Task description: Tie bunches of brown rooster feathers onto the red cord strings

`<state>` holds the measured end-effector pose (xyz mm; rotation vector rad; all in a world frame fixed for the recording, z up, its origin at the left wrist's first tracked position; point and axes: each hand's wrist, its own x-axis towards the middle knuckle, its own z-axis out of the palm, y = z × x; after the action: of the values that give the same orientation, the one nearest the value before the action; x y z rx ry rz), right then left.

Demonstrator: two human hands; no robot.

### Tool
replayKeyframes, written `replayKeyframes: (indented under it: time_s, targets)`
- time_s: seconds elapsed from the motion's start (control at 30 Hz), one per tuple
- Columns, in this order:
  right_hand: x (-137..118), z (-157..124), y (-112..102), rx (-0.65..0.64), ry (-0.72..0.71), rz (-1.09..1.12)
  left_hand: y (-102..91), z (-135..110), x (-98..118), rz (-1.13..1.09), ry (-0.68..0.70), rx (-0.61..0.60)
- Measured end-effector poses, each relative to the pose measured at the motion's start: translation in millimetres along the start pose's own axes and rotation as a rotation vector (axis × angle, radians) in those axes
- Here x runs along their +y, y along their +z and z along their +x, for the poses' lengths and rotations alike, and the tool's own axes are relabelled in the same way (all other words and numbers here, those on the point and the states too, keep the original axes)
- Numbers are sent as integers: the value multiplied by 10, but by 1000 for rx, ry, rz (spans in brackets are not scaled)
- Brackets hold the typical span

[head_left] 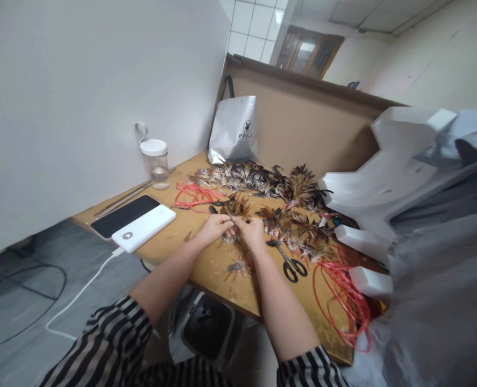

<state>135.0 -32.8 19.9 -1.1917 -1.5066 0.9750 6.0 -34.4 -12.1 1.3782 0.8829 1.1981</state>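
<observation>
My left hand [215,227] and my right hand [251,232] meet over the table, fingertips pinched together. Between them is a small bunch of brown feathers [239,204], fanned out just beyond the fingertips; where the fingers grip it is partly hidden. To the right of my hands lies a row of brown and black feather bunches [303,231]. Black-handled scissors [290,263] rest near my right forearm, their blades toward the feathers. A few loose scraps [237,266] lie on the tabletop below my hands.
Behind is a long feather pile [254,178]. Red strings lie in a left bundle [196,194] and a right bundle [345,301]. A white power bank [143,228], phone [125,215], water jar [156,164] and silver bag [234,129] stand around. White foam pieces [359,156] border the right.
</observation>
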Motion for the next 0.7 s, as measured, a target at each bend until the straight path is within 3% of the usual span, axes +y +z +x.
replayKeyframes:
  time_s: [0.33,0.57,0.7]
  targets:
    - [2,-1,0,4,-86,-39,-2,3,-34,21,-7,0]
    - [-7,77,-138,1,-92,20,-76,24,66,-190,-24,315]
    - [99,149,-254,-80,-66,-80,-129,45,75,-365,-28,379]
